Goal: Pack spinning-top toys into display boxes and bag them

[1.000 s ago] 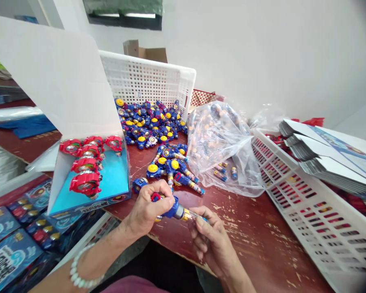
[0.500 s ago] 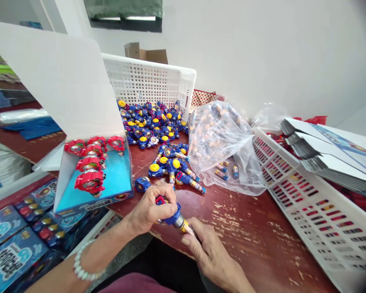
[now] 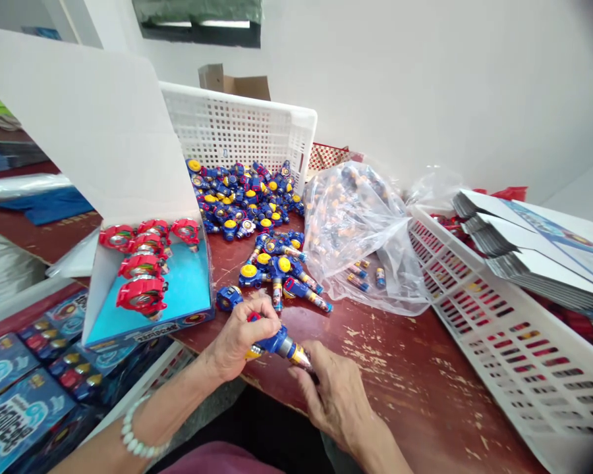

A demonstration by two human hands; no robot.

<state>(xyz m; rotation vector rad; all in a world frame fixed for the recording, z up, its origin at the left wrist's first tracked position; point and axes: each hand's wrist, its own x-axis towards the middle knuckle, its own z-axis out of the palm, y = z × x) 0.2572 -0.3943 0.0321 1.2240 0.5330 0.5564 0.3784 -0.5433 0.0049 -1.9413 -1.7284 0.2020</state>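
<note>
My left hand (image 3: 240,339) is closed round a blue toy top piece (image 3: 277,340) with red and yellow parts. A small printed tube (image 3: 300,359) is joined to its grey collar, and my right hand (image 3: 333,392) grips the tube's far end between thumb and fingers. Just beyond my left hand lies a single blue toy piece (image 3: 228,298) on the table. Several blue toys with tubes attached (image 3: 281,266) are heaped behind it. To the left, red toys (image 3: 141,294) stand in an open display box (image 3: 188,283) with a bright blue floor.
A white basket (image 3: 237,125) tipped on its side spills a pile of blue toy pieces (image 3: 247,197). Beside it rests a clear plastic bag (image 3: 350,230) of tubes. On the right, a slotted basket (image 3: 499,349) carries folded cartons (image 3: 528,257). Packed boxes (image 3: 20,415) sit at lower left.
Both hands keep hold of the toy and tube. My right hand has shifted slightly and its fingers have turned around the tube. The view has moved a little.
</note>
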